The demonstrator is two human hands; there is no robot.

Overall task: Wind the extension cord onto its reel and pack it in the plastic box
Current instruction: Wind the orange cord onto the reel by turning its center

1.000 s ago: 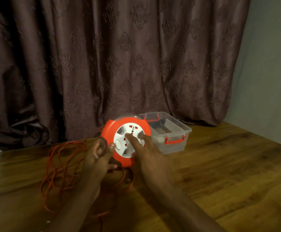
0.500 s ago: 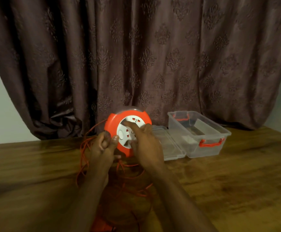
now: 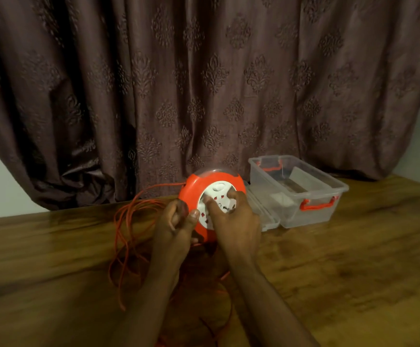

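Note:
The round orange reel (image 3: 191,186) with a white socket face stands on edge on the wooden table (image 3: 354,259). My left hand (image 3: 176,226) grips its left rim, thumb on the front. My right hand (image 3: 234,219) lies over the white socket face, fingers pressed on it. The loose orange cord (image 3: 126,236) lies in tangled loops on the table left of and below my hands. The clear plastic box (image 3: 311,211) with orange handles stands open to the right of the reel, its lid (image 3: 266,216) lying flat beside it.
A dark patterned curtain (image 3: 204,83) hangs right behind the table's far edge. Pale wall shows at the far left and right. Bare wood lies to the right of the box and in the foreground right.
The view has swung left, so the box now sits further right in frame. My right fingers have shifted round on the socket face; the left hand still grips the rim.

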